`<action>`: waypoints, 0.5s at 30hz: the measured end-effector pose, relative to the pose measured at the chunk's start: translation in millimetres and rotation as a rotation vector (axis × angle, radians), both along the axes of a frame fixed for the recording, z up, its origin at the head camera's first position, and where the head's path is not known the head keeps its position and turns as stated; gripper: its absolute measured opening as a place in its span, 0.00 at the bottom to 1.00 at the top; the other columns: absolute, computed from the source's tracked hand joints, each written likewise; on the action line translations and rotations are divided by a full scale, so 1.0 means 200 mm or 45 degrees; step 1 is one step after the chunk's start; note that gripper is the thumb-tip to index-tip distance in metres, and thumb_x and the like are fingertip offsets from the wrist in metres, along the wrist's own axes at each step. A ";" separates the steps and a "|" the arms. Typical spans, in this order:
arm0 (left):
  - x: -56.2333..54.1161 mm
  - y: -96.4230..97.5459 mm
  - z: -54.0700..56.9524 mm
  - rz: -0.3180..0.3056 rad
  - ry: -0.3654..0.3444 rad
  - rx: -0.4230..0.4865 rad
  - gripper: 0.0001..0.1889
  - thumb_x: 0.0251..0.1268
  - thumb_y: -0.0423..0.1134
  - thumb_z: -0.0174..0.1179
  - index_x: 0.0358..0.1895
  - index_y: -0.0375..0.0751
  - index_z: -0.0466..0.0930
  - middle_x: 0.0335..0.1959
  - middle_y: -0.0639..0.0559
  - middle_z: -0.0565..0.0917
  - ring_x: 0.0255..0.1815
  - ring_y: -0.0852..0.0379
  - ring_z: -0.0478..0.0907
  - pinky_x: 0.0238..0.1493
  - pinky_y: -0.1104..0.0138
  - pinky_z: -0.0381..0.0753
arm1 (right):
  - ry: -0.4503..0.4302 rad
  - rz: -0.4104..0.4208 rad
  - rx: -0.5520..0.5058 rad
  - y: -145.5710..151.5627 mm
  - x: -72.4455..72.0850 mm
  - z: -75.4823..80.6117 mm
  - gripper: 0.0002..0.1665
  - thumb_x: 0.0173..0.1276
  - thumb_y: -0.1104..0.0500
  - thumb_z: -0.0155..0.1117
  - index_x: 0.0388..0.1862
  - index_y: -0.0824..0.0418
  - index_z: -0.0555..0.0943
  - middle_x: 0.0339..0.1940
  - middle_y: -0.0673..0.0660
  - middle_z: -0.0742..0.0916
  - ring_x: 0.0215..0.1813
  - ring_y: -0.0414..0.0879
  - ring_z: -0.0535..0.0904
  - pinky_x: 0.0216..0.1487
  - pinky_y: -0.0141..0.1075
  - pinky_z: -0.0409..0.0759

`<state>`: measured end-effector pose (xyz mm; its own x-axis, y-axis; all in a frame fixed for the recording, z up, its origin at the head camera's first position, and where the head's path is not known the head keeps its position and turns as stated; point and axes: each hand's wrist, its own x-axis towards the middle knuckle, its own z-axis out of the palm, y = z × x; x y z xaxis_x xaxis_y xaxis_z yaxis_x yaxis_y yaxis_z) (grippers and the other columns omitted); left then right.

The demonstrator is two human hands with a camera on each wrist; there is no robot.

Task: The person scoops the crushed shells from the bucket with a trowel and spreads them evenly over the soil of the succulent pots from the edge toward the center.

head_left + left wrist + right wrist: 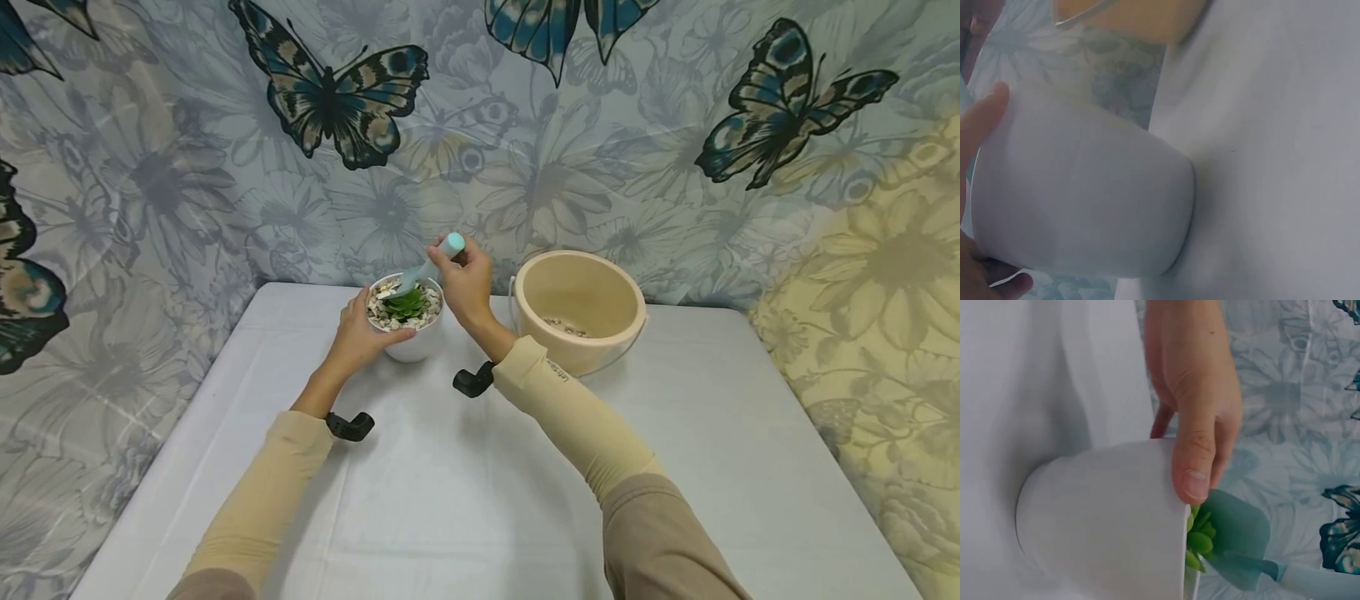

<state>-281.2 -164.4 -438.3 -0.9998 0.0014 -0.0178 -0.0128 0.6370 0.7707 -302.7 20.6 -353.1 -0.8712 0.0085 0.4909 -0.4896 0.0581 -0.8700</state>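
A white plant pot [410, 347] stands upright on the table, holding a green succulent [406, 305] amid light pebbles [431, 312]. My left hand [358, 335] grips the pot at its rim, thumb along the near side and fingers on the left. In the left wrist view the pot [1085, 187] fills much of the picture. My right hand [470, 287] holds a pale blue hand trowel [452, 244] by its handle, the blade slanting down over the pot's opening. In the right wrist view the trowel's blade [1238, 537] is right beside the succulent's leaves [1200, 540].
A cream bucket [588, 354] with a thin handle stands right of the pot, some small stones [564, 327] on its bottom. A white cloth [450, 517] covers the table. Fabric with butterflies and flowers [540, 183] hangs behind the table's back edge.
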 end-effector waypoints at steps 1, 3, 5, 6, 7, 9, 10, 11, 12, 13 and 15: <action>0.00 -0.01 0.01 -0.008 -0.004 -0.011 0.66 0.48 0.66 0.69 0.79 0.42 0.33 0.79 0.36 0.45 0.79 0.36 0.41 0.73 0.38 0.53 | 0.010 0.008 0.011 0.00 0.02 0.01 0.13 0.68 0.68 0.63 0.46 0.78 0.78 0.46 0.73 0.84 0.48 0.62 0.83 0.47 0.35 0.80; -0.01 -0.02 0.02 -0.030 -0.009 -0.030 0.66 0.48 0.66 0.69 0.79 0.40 0.33 0.78 0.35 0.45 0.79 0.35 0.41 0.73 0.38 0.53 | 0.024 0.020 0.042 -0.01 0.05 0.04 0.13 0.68 0.69 0.62 0.46 0.80 0.78 0.47 0.74 0.84 0.48 0.63 0.82 0.48 0.38 0.81; -0.02 -0.04 0.03 -0.061 -0.016 -0.039 0.66 0.49 0.65 0.69 0.79 0.39 0.33 0.78 0.34 0.45 0.79 0.34 0.42 0.72 0.37 0.53 | 0.026 0.025 0.068 -0.01 0.09 0.07 0.13 0.68 0.69 0.61 0.47 0.79 0.78 0.47 0.73 0.84 0.50 0.63 0.82 0.50 0.41 0.82; -0.03 -0.05 0.03 -0.075 -0.023 -0.038 0.65 0.50 0.65 0.69 0.79 0.39 0.33 0.78 0.33 0.44 0.79 0.34 0.42 0.72 0.37 0.53 | 0.028 0.024 0.070 -0.02 0.11 0.08 0.13 0.68 0.69 0.61 0.47 0.79 0.78 0.48 0.73 0.84 0.50 0.63 0.82 0.50 0.41 0.82; -0.03 -0.05 0.03 -0.087 -0.032 -0.033 0.65 0.50 0.64 0.69 0.79 0.39 0.33 0.78 0.33 0.44 0.79 0.34 0.42 0.72 0.37 0.53 | 0.033 0.024 0.074 -0.02 0.12 0.08 0.13 0.68 0.69 0.61 0.47 0.79 0.78 0.48 0.73 0.84 0.50 0.62 0.82 0.51 0.42 0.82; -0.04 -0.06 0.02 -0.097 -0.045 -0.020 0.65 0.50 0.64 0.69 0.79 0.40 0.33 0.79 0.34 0.44 0.79 0.34 0.43 0.72 0.36 0.53 | 0.058 0.015 0.080 -0.03 0.13 0.08 0.13 0.68 0.69 0.61 0.47 0.78 0.78 0.47 0.73 0.84 0.50 0.62 0.83 0.52 0.44 0.82; -0.05 -0.06 0.02 -0.095 -0.051 -0.012 0.65 0.49 0.64 0.69 0.79 0.41 0.32 0.79 0.34 0.43 0.79 0.34 0.42 0.72 0.36 0.53 | 0.069 0.007 0.083 -0.04 0.13 0.08 0.12 0.68 0.69 0.61 0.47 0.78 0.78 0.46 0.72 0.84 0.50 0.62 0.83 0.53 0.44 0.83; -0.05 -0.06 0.01 -0.089 -0.053 -0.005 0.66 0.49 0.65 0.69 0.79 0.41 0.32 0.79 0.34 0.43 0.79 0.34 0.42 0.73 0.36 0.53 | 0.085 0.000 0.081 -0.04 0.13 0.07 0.12 0.68 0.69 0.61 0.46 0.78 0.78 0.46 0.73 0.84 0.50 0.62 0.83 0.53 0.44 0.83; -0.04 -0.05 0.01 -0.079 -0.050 0.001 0.66 0.49 0.65 0.69 0.79 0.41 0.32 0.79 0.35 0.43 0.79 0.34 0.42 0.73 0.36 0.53 | 0.097 -0.007 0.082 -0.05 0.13 0.07 0.12 0.68 0.69 0.62 0.46 0.77 0.78 0.45 0.72 0.84 0.50 0.62 0.83 0.54 0.44 0.83; -0.04 -0.04 0.01 -0.067 -0.046 0.006 0.66 0.49 0.64 0.70 0.79 0.41 0.32 0.79 0.35 0.43 0.79 0.35 0.42 0.73 0.37 0.53 | 0.113 -0.015 0.082 -0.05 0.12 0.05 0.12 0.68 0.68 0.62 0.46 0.76 0.78 0.45 0.71 0.84 0.50 0.61 0.84 0.54 0.42 0.83; -0.03 -0.02 0.01 -0.042 -0.033 0.004 0.66 0.48 0.65 0.70 0.79 0.41 0.32 0.79 0.35 0.43 0.80 0.35 0.41 0.73 0.37 0.53 | 0.137 -0.034 0.077 -0.06 0.08 0.01 0.12 0.68 0.66 0.64 0.45 0.73 0.79 0.44 0.69 0.85 0.49 0.59 0.84 0.54 0.39 0.84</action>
